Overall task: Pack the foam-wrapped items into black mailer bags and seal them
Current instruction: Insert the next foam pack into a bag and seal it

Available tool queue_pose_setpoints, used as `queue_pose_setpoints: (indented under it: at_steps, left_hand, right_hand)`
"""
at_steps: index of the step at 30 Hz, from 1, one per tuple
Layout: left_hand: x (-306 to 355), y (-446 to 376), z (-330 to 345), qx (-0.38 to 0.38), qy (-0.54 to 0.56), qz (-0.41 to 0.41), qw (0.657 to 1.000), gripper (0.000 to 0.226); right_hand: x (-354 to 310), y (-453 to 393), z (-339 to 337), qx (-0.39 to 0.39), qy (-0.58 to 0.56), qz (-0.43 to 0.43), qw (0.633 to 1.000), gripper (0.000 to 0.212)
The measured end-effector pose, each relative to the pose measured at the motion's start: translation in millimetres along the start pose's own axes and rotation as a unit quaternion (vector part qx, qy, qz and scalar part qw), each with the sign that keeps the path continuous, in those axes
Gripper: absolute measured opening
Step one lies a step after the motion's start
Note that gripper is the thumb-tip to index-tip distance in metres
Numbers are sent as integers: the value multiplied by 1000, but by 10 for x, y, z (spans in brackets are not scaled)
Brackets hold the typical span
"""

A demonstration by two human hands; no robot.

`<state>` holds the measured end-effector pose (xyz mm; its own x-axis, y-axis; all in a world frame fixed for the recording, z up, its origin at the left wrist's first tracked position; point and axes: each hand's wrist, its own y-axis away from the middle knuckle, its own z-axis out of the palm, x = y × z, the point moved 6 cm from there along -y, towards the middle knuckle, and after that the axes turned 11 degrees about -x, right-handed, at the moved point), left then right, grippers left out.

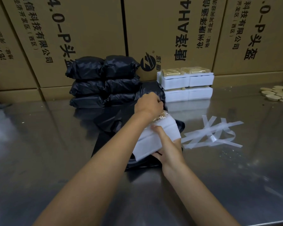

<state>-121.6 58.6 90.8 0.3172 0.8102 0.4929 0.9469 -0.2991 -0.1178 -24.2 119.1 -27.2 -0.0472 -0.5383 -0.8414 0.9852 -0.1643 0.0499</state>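
White foam-wrapped item [155, 136] is sitting in the right hand [168, 149], fingers curling around it. Left hand [148, 103], just beyond, is pinching the black mailer bag [111, 121] mouth. Risk: a foam corner snagging the slack film and tearing it. Sealed bags [103, 82] are lying beyond the left hand.

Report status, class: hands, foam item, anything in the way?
Left hand grips bag edge. Right hand holds foam item, partly over bag. Tape strips lie beside, clear.
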Motion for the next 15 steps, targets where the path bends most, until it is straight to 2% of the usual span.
queue_pose_setpoints:
  at_steps: [5, 7, 9, 11, 13, 15]
  left_hand:
    - [122, 255, 101, 42, 21, 121, 992, 25]
    - [160, 385, 164, 44, 0, 187, 981, 27]
    - [124, 506, 231, 67, -53, 217, 972, 30]
    - [-90, 596, 187, 133, -92, 188, 969, 35]
    - [-506, 644, 115, 198, -90, 83, 972, 48]
    - [-952, 691, 117, 190, 18, -48, 980, 57]
  right_hand:
    - [-18, -246, 0, -28, -13, 64, 997, 38]
    - [12, -359, 79, -65, -72, 99, 990, 32]
    - [14, -423, 177, -100, -171, 113, 974, 28]
    - [12, -472, 214, -103, -182, 121, 970, 26]
    - [16, -515, 174, -66, -129, 122, 982, 27]
    - [37, -521, 183, -50, -123, 122, 984, 27]
